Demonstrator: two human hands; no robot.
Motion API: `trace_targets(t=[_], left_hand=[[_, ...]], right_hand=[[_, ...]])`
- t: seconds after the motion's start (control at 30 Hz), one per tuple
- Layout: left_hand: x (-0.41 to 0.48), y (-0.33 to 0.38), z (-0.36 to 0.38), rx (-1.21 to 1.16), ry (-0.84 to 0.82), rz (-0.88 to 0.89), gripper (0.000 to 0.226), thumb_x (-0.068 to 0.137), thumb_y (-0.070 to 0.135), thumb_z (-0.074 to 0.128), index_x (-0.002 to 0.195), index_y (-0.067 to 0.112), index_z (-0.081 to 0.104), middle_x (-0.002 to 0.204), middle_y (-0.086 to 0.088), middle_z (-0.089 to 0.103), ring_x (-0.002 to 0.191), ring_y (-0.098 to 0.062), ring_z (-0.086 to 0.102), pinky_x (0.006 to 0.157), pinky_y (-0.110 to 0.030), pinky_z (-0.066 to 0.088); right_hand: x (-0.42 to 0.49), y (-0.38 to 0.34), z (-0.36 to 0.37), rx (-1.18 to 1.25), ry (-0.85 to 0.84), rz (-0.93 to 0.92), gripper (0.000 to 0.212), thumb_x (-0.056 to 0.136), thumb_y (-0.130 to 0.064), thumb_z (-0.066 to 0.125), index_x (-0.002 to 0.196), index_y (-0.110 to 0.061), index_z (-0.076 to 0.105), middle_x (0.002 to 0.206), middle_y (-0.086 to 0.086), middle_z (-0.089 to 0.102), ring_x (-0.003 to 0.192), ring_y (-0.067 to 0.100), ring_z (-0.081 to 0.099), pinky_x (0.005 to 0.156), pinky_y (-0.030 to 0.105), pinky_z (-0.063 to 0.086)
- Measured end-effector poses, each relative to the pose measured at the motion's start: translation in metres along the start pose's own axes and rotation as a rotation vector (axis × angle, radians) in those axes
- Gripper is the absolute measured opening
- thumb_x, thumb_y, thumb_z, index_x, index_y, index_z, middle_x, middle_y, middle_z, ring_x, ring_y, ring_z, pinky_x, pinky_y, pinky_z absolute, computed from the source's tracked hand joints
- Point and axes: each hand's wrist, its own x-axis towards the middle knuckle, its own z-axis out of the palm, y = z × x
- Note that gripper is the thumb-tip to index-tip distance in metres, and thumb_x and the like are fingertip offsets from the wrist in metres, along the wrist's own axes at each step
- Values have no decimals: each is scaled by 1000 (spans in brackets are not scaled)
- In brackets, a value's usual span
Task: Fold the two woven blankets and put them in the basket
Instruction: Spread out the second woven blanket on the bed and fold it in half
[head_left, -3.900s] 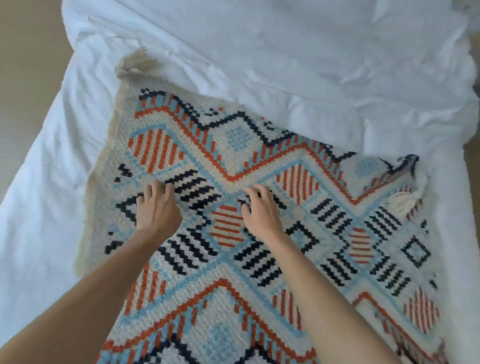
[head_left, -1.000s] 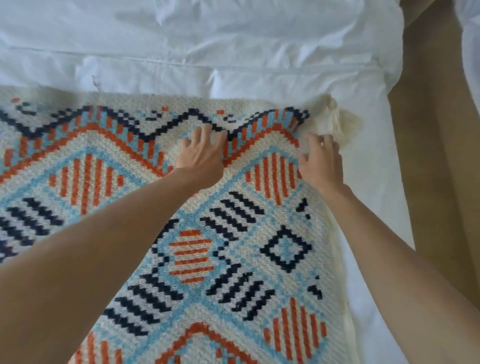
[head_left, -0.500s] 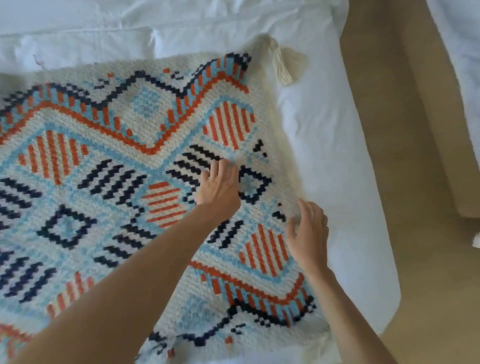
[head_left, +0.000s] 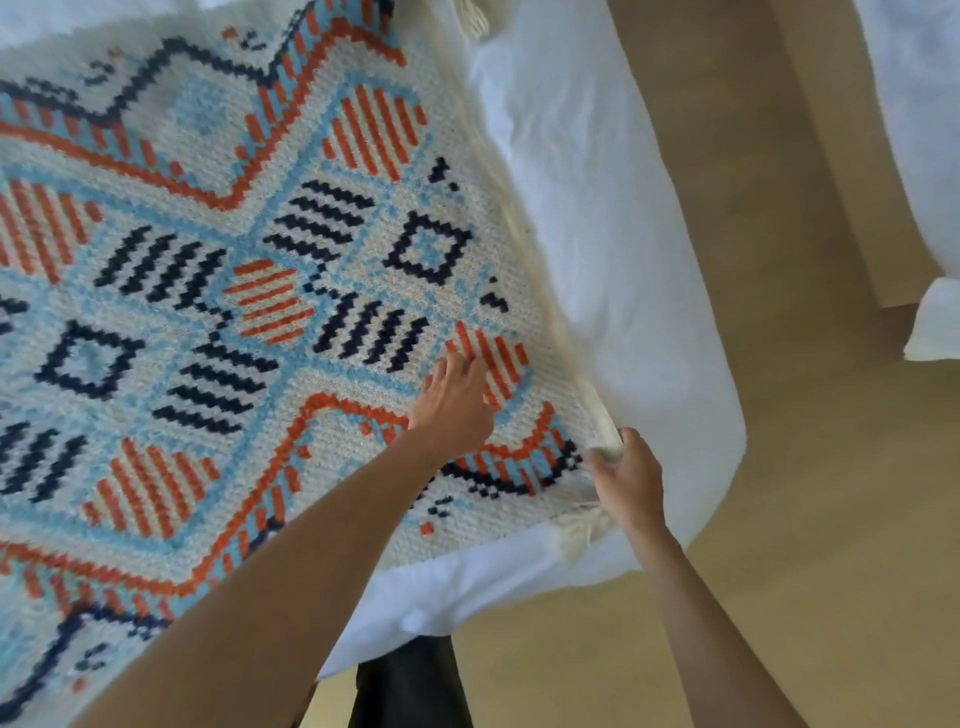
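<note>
Wool-thick weave, by the look of it: the woven blanket (head_left: 218, 291) lies spread flat over the white duvet (head_left: 597, 218) of the bed, its zigzag pattern in orange, navy and pale blue filling everything from about nine o'clock round to the middle of the view. It looks soft and floppy, with some weight to it, the kind of cloth that sags in the middle if lifted by one point and drags the bedding along with it. Nothing fragile about it, and the coarse surface should not slip through the fingers.

The left hand (head_left: 454, 402) rests palm down on the blanket with the fingers spread flat, pinning it near the corner. The right hand (head_left: 626, 480), at roughly four o'clock from it, has its fingers curled around the blanket's cream edge just above the corner, pinching a roll of the hem. The tassel (head_left: 574, 532) at that corner hangs just beside the wrist. Corners and hems look the best places to take hold, one in each hand.

Tan carpet (head_left: 779, 519) runs off to three o'clock, and a second white bed (head_left: 919, 130) shows at one o'clock, well apart. Only one blanket is visible, and no basket. The loose duvet underneath is the likeliest nuisance, since it could bunch up with the fold.
</note>
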Motion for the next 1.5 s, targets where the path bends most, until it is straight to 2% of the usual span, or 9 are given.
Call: trace_targets(t=[0.1, 0.2, 0.27, 0.4, 0.6, 0.77, 1.13, 1.3, 1.5], left_hand=[[-5, -1, -3, -148, 21, -16, 44, 90, 9, 43, 134, 10, 40, 131, -10, 42, 123, -23, 40, 102, -40, 42], [-11, 1, -22, -342, 52, -66, 22, 97, 17, 37, 112, 8, 50, 93, -3, 54, 79, -14, 53, 66, -25, 47], [-18, -2, -34, -450, 72, -79, 25, 101, 26, 32, 95, 9, 49, 81, -4, 54, 65, -13, 49, 56, -24, 43], [-43, -16, -57, -545, 171, -89, 38, 101, 40, 29, 96, 8, 49, 89, -9, 58, 69, -13, 54, 57, -24, 42], [-80, -72, -89, -599, 336, -309, 28, 98, 32, 41, 114, 9, 46, 78, -1, 52, 60, -10, 45, 47, -24, 33], [-119, -147, -107, -586, 406, -373, 10, 98, 16, 39, 97, 9, 46, 74, -3, 47, 55, -13, 42, 45, -25, 33], [-239, -331, -118, -581, 458, -474, 17, 97, 14, 40, 86, 5, 49, 70, -5, 47, 60, -19, 45, 48, -28, 32], [-278, -384, -113, -625, 420, -492, 16, 97, 13, 40, 93, 3, 52, 73, -6, 50, 68, -24, 49, 50, -28, 35], [-310, -424, -103, -611, 449, -531, 17, 97, 10, 38, 85, 5, 49, 66, -2, 45, 54, -13, 41, 45, -24, 30]], right_hand=[[-15, -13, -3, 13, 36, -110, 11, 90, -15, 56, 93, -8, 48, 70, 3, 52, 59, 15, 51, 48, 18, 32], [-47, -36, 6, 16, 64, -295, 10, 92, -19, 55, 91, -12, 48, 63, -3, 49, 51, 9, 47, 46, 17, 31], [-71, -51, 21, -5, 81, -399, 13, 92, -21, 56, 90, -9, 52, 64, -2, 52, 52, 14, 48, 48, 24, 36], [-114, -86, 62, -14, 92, -554, 16, 88, -20, 57, 78, -10, 48, 64, 2, 52, 51, 23, 53, 43, 31, 40], [-178, -143, 122, -34, 8, -680, 22, 79, -17, 63, 75, -16, 42, 59, -3, 46, 43, 17, 50, 42, 20, 23], [-238, -184, 174, -58, -24, -800, 20, 76, -18, 64, 78, -18, 43, 63, -5, 50, 47, 13, 52, 42, 20, 24], [-358, -260, 295, -97, -106, -743, 21, 76, -17, 65, 76, -18, 44, 60, -3, 52, 47, 16, 56, 43, 19, 26], [-402, -280, 331, -163, -123, -692, 26, 70, -18, 67, 71, -19, 41, 53, -4, 51, 42, 16, 54, 41, 20, 23], [-428, -286, 361, -191, -173, -663, 15, 76, -20, 61, 76, -17, 46, 59, -1, 56, 51, 19, 60, 46, 22, 24]])
